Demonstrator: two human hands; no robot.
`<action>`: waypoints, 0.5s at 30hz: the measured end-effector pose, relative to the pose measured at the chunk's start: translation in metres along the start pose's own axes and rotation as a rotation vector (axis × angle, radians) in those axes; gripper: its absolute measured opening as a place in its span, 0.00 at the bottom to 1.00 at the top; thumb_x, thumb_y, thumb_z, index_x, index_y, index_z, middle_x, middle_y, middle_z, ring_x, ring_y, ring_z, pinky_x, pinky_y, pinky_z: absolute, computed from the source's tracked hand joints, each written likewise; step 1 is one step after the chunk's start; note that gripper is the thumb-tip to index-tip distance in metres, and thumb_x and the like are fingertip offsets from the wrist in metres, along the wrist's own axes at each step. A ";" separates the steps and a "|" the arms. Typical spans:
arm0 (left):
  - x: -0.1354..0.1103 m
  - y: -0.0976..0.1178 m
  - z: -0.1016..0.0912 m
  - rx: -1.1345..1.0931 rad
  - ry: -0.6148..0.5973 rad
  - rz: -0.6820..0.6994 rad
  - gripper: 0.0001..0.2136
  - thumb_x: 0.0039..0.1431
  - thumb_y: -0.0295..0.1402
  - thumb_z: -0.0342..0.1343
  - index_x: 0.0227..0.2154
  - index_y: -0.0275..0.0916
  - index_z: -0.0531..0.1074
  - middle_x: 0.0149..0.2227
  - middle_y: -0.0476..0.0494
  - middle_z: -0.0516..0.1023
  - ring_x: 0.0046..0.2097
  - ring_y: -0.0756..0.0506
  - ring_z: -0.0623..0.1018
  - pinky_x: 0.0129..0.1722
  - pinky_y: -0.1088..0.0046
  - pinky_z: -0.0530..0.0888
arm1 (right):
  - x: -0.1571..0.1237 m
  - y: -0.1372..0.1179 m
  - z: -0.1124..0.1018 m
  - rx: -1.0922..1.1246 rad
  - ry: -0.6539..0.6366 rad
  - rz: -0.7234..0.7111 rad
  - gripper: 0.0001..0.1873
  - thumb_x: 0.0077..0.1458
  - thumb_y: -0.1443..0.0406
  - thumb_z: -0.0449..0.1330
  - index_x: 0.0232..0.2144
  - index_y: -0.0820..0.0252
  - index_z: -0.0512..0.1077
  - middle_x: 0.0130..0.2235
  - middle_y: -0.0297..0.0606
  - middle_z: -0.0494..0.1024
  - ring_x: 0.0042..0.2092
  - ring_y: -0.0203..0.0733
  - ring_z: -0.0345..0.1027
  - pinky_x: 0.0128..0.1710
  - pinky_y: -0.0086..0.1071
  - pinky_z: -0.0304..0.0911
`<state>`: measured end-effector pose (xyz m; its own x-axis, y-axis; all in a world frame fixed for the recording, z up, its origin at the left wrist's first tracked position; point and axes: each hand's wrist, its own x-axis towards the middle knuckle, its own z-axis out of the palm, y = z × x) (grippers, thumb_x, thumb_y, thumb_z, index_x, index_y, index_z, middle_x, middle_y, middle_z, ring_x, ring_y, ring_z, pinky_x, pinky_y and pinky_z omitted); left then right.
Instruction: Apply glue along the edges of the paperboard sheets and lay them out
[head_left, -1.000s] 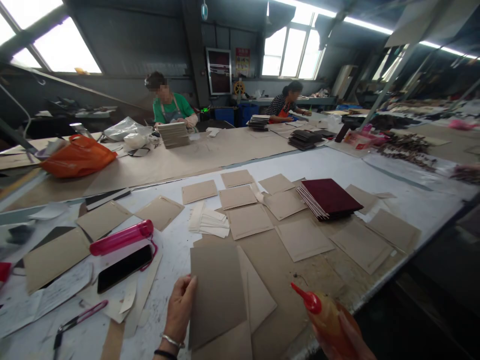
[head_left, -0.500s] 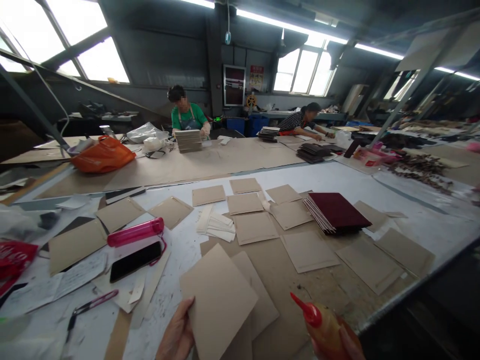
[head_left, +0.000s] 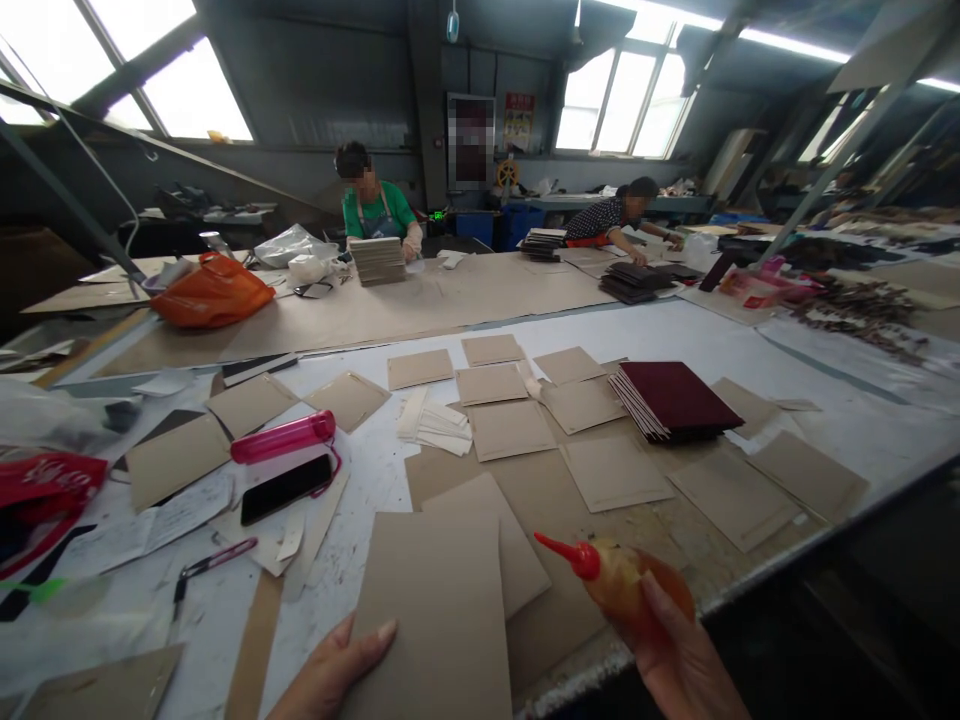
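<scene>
My left hand [head_left: 330, 668] rests at the near left edge of a brown cardboard sheet [head_left: 439, 620] that lies flat on the table, fingers stretched out against it. A second cardboard sheet [head_left: 510, 540] lies partly under it. My right hand [head_left: 679, 655] is closed round an orange glue bottle [head_left: 626, 580] with a red nozzle that points left, held just above the table's near edge.
Several cardboard squares [head_left: 510, 428] and a stack of maroon covers [head_left: 675, 398] lie further out. A pink bottle [head_left: 283, 437], a phone [head_left: 286, 488], scissors [head_left: 210, 565] and paper strips [head_left: 439, 424] sit to the left. Two people work at the far table [head_left: 420, 300].
The cardboard sheet, tilted half a second ago, now lies flat and square in front of me. The glue bottle has moved left and up, and the camera has shifted slightly.
</scene>
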<state>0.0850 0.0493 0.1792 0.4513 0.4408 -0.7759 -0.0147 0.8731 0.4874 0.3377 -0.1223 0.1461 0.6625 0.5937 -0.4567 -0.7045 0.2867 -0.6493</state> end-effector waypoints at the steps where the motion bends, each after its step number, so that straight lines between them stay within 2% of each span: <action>1: -0.004 0.005 0.002 0.010 -0.001 0.019 0.40 0.37 0.35 0.70 0.57 0.37 0.63 0.35 0.35 0.83 0.36 0.29 0.81 0.31 0.56 0.77 | 0.000 -0.004 0.006 -0.051 0.004 -0.071 0.23 0.40 0.65 0.73 0.41 0.55 0.73 0.41 0.35 0.80 0.41 0.43 0.74 0.38 0.31 0.72; 5: -0.016 0.023 0.004 0.086 -0.001 0.049 0.39 0.40 0.36 0.69 0.58 0.38 0.62 0.36 0.35 0.83 0.35 0.29 0.81 0.33 0.52 0.77 | 0.000 -0.022 0.033 -0.262 0.020 -0.327 0.31 0.38 0.63 0.74 0.45 0.49 0.69 0.41 0.30 0.77 0.42 0.38 0.71 0.40 0.25 0.69; 9: -0.020 0.031 0.001 0.167 0.001 0.017 0.39 0.38 0.38 0.70 0.57 0.38 0.63 0.34 0.35 0.83 0.33 0.29 0.81 0.32 0.52 0.77 | -0.005 -0.034 0.053 -0.476 0.017 -0.509 0.34 0.36 0.60 0.74 0.47 0.49 0.67 0.43 0.32 0.73 0.42 0.40 0.69 0.39 0.25 0.68; 15: -0.025 0.038 0.003 0.184 -0.029 0.041 0.37 0.38 0.38 0.70 0.55 0.39 0.65 0.37 0.35 0.82 0.35 0.29 0.81 0.33 0.53 0.77 | -0.018 -0.043 0.076 -0.738 0.024 -0.655 0.32 0.38 0.56 0.71 0.47 0.50 0.66 0.44 0.35 0.70 0.39 0.42 0.68 0.38 0.28 0.67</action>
<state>0.0759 0.0708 0.2181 0.4794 0.4666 -0.7433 0.1285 0.8005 0.5854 0.3365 -0.0883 0.2286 0.8758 0.4670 0.1219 0.1340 0.0075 -0.9910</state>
